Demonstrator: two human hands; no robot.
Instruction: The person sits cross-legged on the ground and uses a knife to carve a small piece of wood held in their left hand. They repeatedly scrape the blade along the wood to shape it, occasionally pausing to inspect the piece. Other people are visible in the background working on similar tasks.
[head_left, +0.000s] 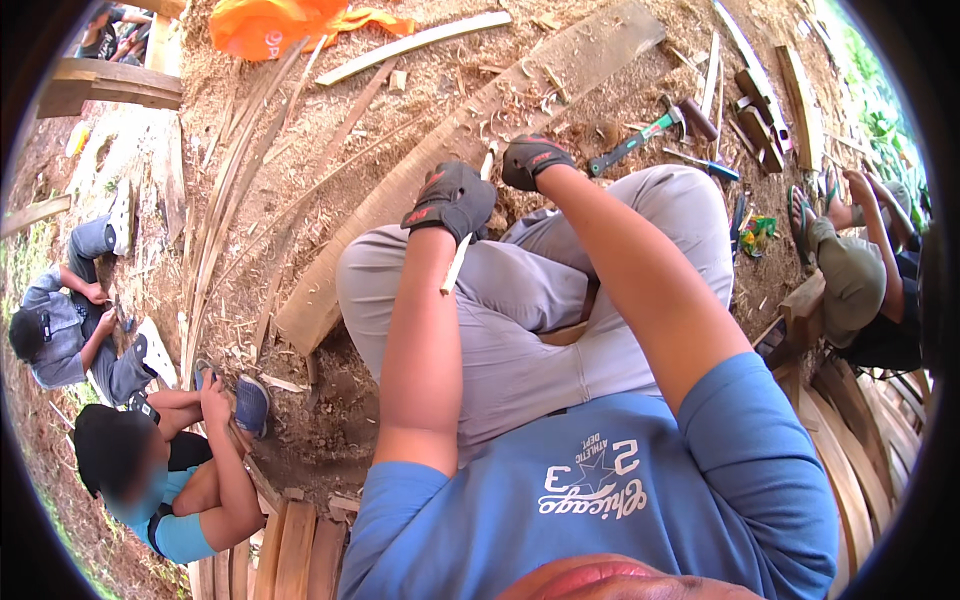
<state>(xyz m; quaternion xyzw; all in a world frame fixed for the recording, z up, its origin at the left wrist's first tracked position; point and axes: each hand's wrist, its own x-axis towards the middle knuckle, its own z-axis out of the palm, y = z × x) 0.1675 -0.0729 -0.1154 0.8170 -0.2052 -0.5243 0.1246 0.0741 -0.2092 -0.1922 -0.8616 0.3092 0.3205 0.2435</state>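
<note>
Sitting over a long plank (470, 130), the person's gloved left hand (452, 198) and right hand (534, 160) are both clenched on a thin pale wood strip (458, 262), slanting down from the fingers across the knee.

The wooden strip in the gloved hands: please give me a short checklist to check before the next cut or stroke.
1. Left hand gloved and closed on the strip: ok.
2. Right hand gloved and holding the upper end near the strip's top: ok.
3. Blade or tool in the right hand: cannot tell, the glove hides it.
4. Strip lies over the lap, close to the legs: not ok if a blade travels that way.
5. Other people sit apart, the nearest person at lower left: ok.
6. Hammer lies on the ground beyond the knees, away from the hands: ok.
</note>
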